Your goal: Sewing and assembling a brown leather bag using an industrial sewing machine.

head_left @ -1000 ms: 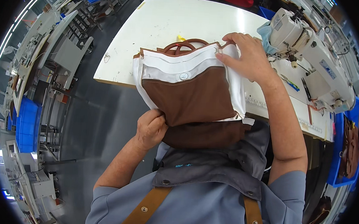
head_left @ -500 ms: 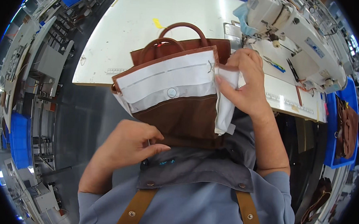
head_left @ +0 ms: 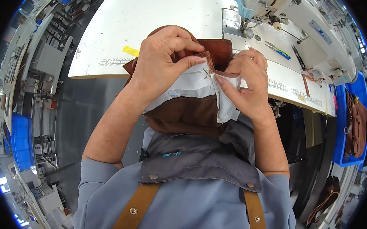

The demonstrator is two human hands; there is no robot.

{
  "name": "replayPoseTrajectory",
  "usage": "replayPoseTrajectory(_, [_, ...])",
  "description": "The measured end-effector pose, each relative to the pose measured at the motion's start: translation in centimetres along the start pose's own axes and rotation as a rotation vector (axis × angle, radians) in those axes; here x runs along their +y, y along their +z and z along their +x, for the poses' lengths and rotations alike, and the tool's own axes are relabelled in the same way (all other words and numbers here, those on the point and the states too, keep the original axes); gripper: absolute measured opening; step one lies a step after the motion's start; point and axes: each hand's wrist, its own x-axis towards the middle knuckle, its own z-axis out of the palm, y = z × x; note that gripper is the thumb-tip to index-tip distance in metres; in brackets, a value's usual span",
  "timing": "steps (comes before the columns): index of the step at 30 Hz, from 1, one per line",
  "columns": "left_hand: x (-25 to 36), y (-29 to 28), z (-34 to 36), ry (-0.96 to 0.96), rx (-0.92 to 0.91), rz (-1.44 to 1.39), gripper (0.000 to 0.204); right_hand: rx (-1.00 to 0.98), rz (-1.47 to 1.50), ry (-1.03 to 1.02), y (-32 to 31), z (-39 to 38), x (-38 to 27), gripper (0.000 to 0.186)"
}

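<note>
Well, table (head_left: 108, 40): from my end I see the bag (head_left: 184, 108) at its near edge, partly over the apron (head_left: 198, 156); I judge that if both hands eased off together, the bag's own sag could drag it off that edge.
Machine (head_left: 316, 34): apart from the bag, at upper right; a wide swing that way could knock the snips (head_left: 280, 52) on the table, a small risk by my reckoning.
Bag: tilted, white lining (head_left: 197, 84) toward my view; pulling the hands apart unevenly could skew the side fold (head_left: 228, 94), strain the brown corner (head_left: 208, 60), or snag the dark thread (head_left: 206, 73) near it.
Forearms (head_left: 116, 123): both rise from below with elbows bent; the left slants inward across the bag's left part, the right leans in from the other side.
Left hand (head_left: 159, 63): arched over the white lining, back of the hand toward me, hiding much of the bag.
Right hand (head_left: 249, 78): narrowed on the side fold, thumb in front, other fingers curled behind the upper edge.
Left fingertips (head_left: 194, 62): thumb and forefinger pinched narrow at the brown corner; I cannot tell how hard they press, nor what the remaining fingers touch.
</note>
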Motion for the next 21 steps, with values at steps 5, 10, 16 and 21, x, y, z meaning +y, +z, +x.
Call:
replayPoseTrajectory(5, [-1.1,0.7,-0.4,0.240,0.125,0.237,0.010,0.016,0.021,0.030,0.4,0.0,0.4,0.022])
replayPoseTrajectory(10, [-1.4,0.0,-0.3,0.303,0.146,0.267,0.010,0.021,0.043,0.059,0.6,0.2,0.8,0.022])
replayPoseTrajectory(16, [-0.8,-0.5,0.0,0.095,0.112,0.066,0.010,0.017,0.057,0.055,0.8,0.5,0.8,0.020])
replayPoseTrajectory(21, [-1.6,0.3,0.7,0.153,0.033,0.018,0.014,0.004,0.055,0.046,0.8,0.5,0.8,0.020])
